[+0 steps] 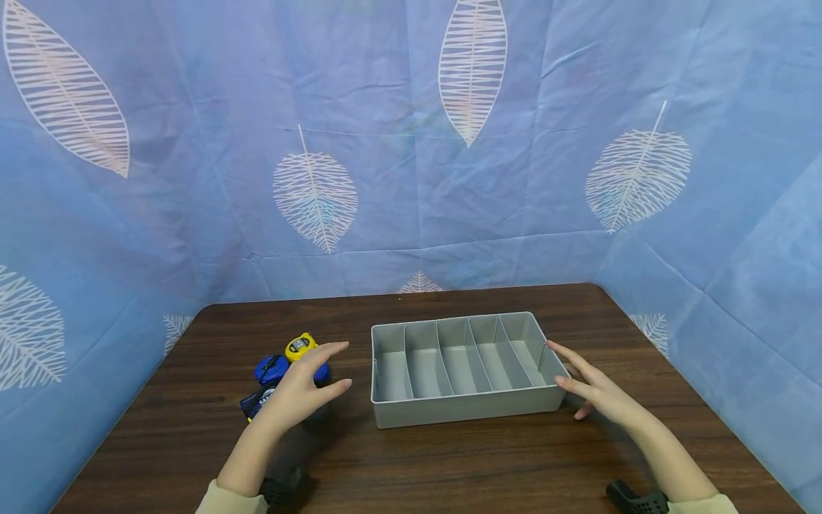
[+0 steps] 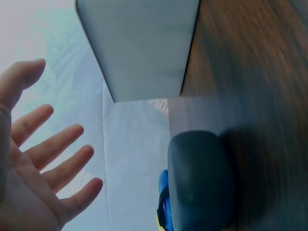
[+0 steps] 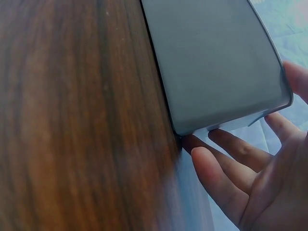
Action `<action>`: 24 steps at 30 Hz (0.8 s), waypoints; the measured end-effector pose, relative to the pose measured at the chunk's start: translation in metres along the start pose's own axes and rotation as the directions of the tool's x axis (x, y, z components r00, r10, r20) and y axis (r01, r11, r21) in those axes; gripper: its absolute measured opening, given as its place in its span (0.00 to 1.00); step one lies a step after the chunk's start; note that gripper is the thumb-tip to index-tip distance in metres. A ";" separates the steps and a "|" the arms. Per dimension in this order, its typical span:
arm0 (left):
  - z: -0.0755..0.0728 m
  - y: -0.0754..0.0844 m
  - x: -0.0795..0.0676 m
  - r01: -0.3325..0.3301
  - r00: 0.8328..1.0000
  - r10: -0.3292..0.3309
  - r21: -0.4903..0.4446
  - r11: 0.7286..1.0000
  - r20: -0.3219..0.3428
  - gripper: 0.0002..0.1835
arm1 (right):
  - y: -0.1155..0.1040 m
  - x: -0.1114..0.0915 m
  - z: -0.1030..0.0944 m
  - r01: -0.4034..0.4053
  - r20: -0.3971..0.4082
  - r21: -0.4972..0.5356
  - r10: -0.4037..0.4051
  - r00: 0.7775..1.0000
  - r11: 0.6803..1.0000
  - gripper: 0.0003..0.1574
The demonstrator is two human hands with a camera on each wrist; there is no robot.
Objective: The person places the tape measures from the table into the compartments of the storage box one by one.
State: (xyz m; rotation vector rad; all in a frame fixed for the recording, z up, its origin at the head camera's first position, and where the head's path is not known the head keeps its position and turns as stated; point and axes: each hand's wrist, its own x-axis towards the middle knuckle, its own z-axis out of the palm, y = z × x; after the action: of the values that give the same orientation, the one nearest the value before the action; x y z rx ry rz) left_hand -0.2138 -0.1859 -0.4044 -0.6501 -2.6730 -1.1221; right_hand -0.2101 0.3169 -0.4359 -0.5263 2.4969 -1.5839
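Note:
A grey tray point(image 1: 472, 407) with several narrow compartments lies on the dark wooden table. My right hand point(image 1: 604, 392) is at its right end, with the thumb on the rim near the front corner and fingertips against the end wall. In the right wrist view the fingers point(image 3: 240, 149) stretch along that end. My left hand point(image 1: 298, 392) hovers left of the tray, apart from it, fingers spread and holding nothing. Beyond and partly behind this hand lie a yellow stopwatch-like item point(image 1: 299, 347), a blue item point(image 1: 270, 369) and a dark item with pale lettering point(image 1: 255, 402).
In the left wrist view, a dark rounded object point(image 2: 202, 178) sits on the table point(image 2: 274, 110) close to the blue item. Blue cloth point(image 1: 385, 200) with white leaf prints hangs behind the table and along both sides.

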 end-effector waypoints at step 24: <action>-0.017 -0.024 -0.016 -0.044 0.994 0.063 0.204 0.978 -0.089 0.33 | -0.003 0.000 0.000 -0.009 0.014 0.006 0.009 1.000 1.000 0.39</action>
State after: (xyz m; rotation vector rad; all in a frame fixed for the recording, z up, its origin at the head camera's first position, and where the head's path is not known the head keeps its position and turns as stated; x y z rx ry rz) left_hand -0.2109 -0.2185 -0.4129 -0.6119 -2.6261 -0.8312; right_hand -0.2091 0.3161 -0.4333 -0.5231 2.4802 -1.5785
